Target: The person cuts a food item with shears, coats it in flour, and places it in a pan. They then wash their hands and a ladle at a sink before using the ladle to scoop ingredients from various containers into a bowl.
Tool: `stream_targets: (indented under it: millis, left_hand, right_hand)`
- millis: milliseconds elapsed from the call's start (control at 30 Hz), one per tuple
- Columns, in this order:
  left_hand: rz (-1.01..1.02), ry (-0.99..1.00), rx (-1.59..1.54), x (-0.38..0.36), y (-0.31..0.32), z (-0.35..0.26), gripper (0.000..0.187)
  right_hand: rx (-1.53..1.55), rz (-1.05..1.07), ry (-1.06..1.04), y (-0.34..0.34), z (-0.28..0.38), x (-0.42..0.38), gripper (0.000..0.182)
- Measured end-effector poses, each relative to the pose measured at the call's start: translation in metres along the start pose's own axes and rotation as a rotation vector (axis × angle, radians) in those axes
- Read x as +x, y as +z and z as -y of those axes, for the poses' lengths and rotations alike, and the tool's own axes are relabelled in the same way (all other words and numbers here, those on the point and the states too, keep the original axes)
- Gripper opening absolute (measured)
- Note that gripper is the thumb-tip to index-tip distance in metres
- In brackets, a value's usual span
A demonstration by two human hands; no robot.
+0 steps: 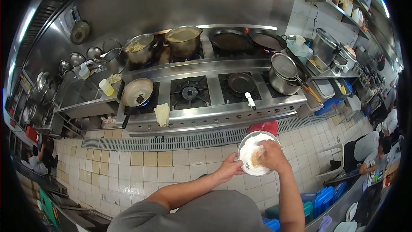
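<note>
A kitchen stove spans twelve o'clock, beyond a tiled floor. Our bowl sits between four and five o'clock, holding white powder with a tan patch at its centre. Our left hand is half closed, gripping the bowl's rim at its eight o'clock. Our right hand reaches inside from four o'clock, fingers bent downward; we cannot tell whether they grasp anything.
</note>
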State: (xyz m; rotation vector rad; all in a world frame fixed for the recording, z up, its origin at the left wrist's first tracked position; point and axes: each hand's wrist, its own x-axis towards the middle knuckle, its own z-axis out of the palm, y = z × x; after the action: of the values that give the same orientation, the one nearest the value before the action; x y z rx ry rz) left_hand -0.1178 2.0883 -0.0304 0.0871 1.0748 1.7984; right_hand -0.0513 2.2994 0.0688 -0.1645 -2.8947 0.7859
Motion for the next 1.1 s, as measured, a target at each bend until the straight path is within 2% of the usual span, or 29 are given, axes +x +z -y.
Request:
stream_targets:
  millis: [33,100,233,300,400,500,633,700,767,833,967,1100]
  left_hand:
    - [-0.001,-0.008,0.003,0.000,0.000,-0.001,0.048]
    - [0.003,-0.019,0.007,-0.001,0.001,-0.001,0.048]
    - [-0.022,-0.038,0.028,-0.004,0.006,-0.001,0.049]
    - [-0.019,-0.049,0.036,-0.004,0.006,-0.003,0.049]
    - [-0.013,-0.035,0.010,-0.004,0.005,0.003,0.052]
    - [-0.008,-0.048,0.023,0.000,0.012,0.000,0.050]
    - [0.017,-0.026,0.006,0.003,0.015,0.004,0.052]
    - [0.016,-0.028,-0.010,0.004,0.015,0.006,0.051]
    - [0.010,-0.017,-0.012,0.004,0.015,0.007,0.052]
    - [-0.012,-0.023,-0.004,0.004,0.018,0.007,0.051]
    - [-0.021,-0.032,0.014,0.003,0.023,0.005,0.053]
    - [-0.006,-0.020,0.027,0.006,0.022,0.006,0.054]
  right_hand:
    - [0.000,0.001,-0.002,-0.004,0.005,-0.001,0.022]
    - [-0.284,0.094,-0.017,-0.010,0.011,-0.005,0.019]
    - [-0.257,0.088,-0.094,0.000,-0.010,-0.007,0.018]
    - [-0.061,0.033,-0.071,0.007,-0.021,-0.007,0.019]
    - [0.053,-0.083,-0.038,0.002,-0.019,-0.010,0.019]
    - [0.049,-0.035,0.046,-0.010,-0.019,-0.012,0.018]
    - [0.105,-0.206,0.127,-0.012,-0.033,-0.021,0.018]
    - [0.378,-0.228,0.268,-0.013,-0.037,-0.022,0.020]
    - [0.396,-0.226,0.310,-0.015,-0.036,-0.025,0.021]
    - [0.486,-0.362,0.342,-0.004,-0.045,-0.025,0.021]
    - [0.484,-0.446,0.416,0.000,-0.052,-0.026,0.018]
    - [0.623,-0.507,0.535,-0.030,-0.028,-0.024,0.010]
